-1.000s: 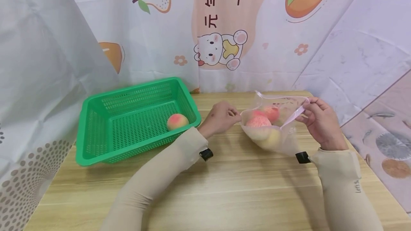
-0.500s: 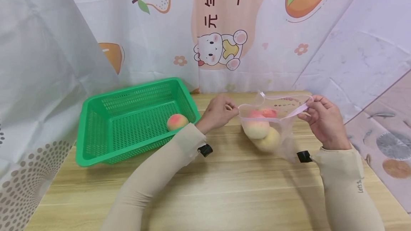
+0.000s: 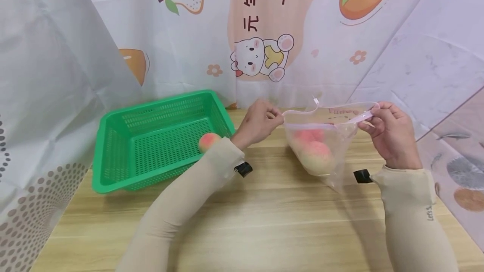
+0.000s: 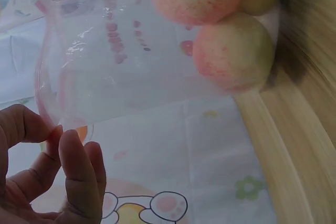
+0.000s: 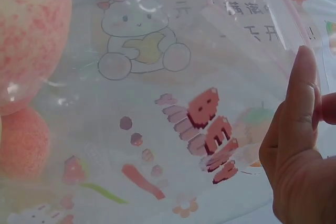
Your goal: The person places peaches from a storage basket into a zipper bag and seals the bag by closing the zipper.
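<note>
A clear zip bag (image 3: 342, 142) with a pink rim hangs between the two hands, its mouth spread wide. Thumb and fingertips of my left hand (image 3: 260, 123) pinch the left corner of that rim. At the opposite corner, my right hand (image 3: 395, 133) pinches the rim between thumb and fingers. Several peaches (image 3: 317, 154) are bunched low in the bag; the left wrist view shows these peaches (image 4: 233, 53) through the film. A small white slider (image 3: 316, 101) sits on the rim's far side. Printed red letters (image 5: 210, 135) run down the bag in the right wrist view.
Left on the wooden table (image 3: 242, 230) stands a green perforated basket (image 3: 96, 154). One peach (image 3: 208, 141) lies inside at its right end, partly behind my left sleeve (image 3: 189, 198). A printed curtain (image 3: 211, 32) hangs along the table's back edge.
Both hands have risen, lifting the bag's mouth higher. My right hand has also drawn right, stretching the rim. The peaches have shifted and bunched lower in the bag.
</note>
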The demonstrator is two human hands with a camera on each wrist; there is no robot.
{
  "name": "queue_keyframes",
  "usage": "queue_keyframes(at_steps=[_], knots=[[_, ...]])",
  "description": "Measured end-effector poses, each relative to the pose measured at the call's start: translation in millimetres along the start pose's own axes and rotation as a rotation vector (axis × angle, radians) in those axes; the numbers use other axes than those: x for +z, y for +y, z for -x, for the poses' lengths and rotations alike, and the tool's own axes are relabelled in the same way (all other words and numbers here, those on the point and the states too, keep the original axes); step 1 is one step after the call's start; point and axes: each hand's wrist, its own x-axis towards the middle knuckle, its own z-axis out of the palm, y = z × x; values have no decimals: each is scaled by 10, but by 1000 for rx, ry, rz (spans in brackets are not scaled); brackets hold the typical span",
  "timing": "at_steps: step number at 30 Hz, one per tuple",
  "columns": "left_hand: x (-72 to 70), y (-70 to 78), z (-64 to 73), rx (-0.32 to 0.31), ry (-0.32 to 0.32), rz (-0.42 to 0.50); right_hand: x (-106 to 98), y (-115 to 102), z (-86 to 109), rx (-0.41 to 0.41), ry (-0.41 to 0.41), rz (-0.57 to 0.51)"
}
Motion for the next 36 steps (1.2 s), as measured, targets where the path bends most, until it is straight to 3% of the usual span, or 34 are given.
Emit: queue_keyframes(at_steps=[5,17,27,36], knots=[[-12,-86,89,-40,-3,-131,52,101,56,15,-75,23],[-71,-302,349,-101,-32,-345,296,318,168,74,-160,359],[-410,-286,525,-128,-80,-418,383,396,222,117,-192,424],[-635,-406,570,-136,-88,-428,419,437,243,135,-212,446]])
